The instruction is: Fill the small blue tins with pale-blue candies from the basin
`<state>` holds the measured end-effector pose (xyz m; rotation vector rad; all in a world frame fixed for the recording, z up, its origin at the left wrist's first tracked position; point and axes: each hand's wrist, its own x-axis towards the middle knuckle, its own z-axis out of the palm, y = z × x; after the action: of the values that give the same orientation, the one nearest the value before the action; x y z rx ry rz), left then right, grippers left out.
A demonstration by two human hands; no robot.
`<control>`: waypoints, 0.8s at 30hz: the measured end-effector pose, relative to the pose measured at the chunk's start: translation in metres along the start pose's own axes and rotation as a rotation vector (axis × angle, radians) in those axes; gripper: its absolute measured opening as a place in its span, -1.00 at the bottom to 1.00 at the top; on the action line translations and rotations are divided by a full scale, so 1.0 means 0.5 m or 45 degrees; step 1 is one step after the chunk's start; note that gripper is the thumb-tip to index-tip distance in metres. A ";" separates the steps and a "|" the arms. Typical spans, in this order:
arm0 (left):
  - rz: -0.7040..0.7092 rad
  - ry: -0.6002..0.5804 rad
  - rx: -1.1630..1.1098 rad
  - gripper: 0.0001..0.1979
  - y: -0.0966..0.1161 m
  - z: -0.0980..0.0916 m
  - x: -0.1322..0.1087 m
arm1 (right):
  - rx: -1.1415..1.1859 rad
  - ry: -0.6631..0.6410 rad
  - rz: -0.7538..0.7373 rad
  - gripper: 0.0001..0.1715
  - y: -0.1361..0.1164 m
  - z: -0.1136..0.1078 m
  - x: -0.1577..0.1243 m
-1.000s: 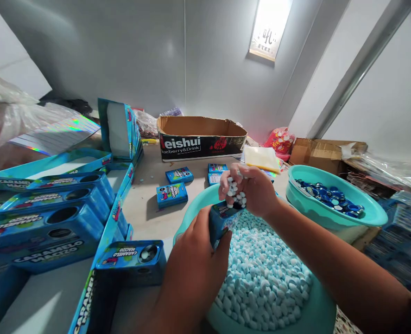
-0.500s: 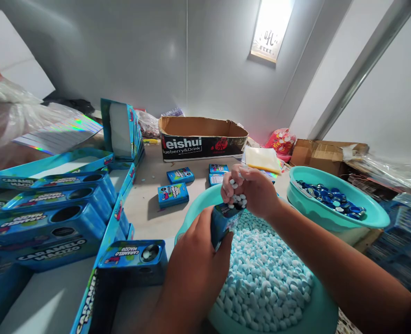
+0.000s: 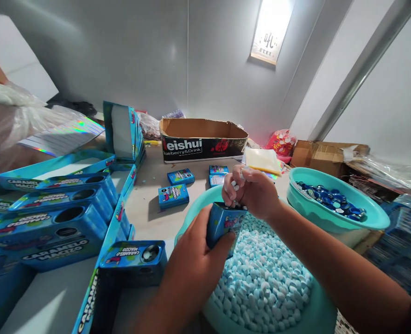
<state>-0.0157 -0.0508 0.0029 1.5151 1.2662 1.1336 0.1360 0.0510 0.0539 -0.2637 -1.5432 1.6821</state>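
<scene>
Grasping one tin (image 3: 222, 226) in left hand (image 3: 194, 260), some candies (image 3: 235, 185) in right hand (image 3: 256, 190), partly hiding tin's top (image 3: 222, 204), near two basins (image 3: 200, 202).

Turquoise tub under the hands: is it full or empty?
Not empty: the turquoise tub holds a broad spread of white and pale-blue pieces, hiding its bottom. How deep they lie, I cannot tell.

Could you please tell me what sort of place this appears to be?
Probably a candy-packing workshop: a turquoise basin of pale candies, blue containers labelled CARAMELO, and a second basin of shiny blue pieces.
</scene>
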 end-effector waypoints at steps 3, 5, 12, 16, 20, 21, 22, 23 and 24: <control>-0.042 0.061 -0.120 -0.43 -0.008 0.004 0.004 | 0.004 0.011 0.017 -0.63 -0.002 0.002 -0.002; -0.056 0.095 -0.173 -0.40 -0.011 0.005 0.006 | -0.008 0.025 0.022 -0.62 -0.006 0.004 -0.002; -0.054 0.059 -0.244 -0.50 -0.004 0.001 0.006 | -0.011 0.058 -0.020 -0.65 -0.009 0.006 -0.002; -0.030 0.047 -0.068 -0.53 -0.003 -0.002 0.006 | -0.007 0.054 0.005 -0.63 -0.007 0.008 0.001; 0.003 0.039 -0.265 -0.55 0.002 -0.001 0.007 | 0.042 0.037 -0.036 -0.61 -0.012 0.009 0.001; -0.001 0.039 -0.295 -0.56 0.004 0.000 0.007 | 0.051 0.039 -0.034 -0.61 -0.012 0.008 0.000; -0.003 0.045 -0.304 -0.57 0.007 0.001 0.007 | 0.060 0.043 -0.030 -0.61 -0.012 0.006 0.000; -0.004 0.055 -0.290 -0.58 0.009 0.001 0.007 | 0.068 0.049 -0.026 -0.61 -0.011 0.005 -0.001; -0.004 0.067 -0.262 -0.59 0.011 0.002 0.006 | 0.073 0.053 -0.025 -0.63 -0.009 0.004 -0.001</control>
<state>-0.0132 -0.0485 0.0082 1.3381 1.1479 1.2677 0.1371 0.0489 0.0580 -0.2513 -1.4599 1.6924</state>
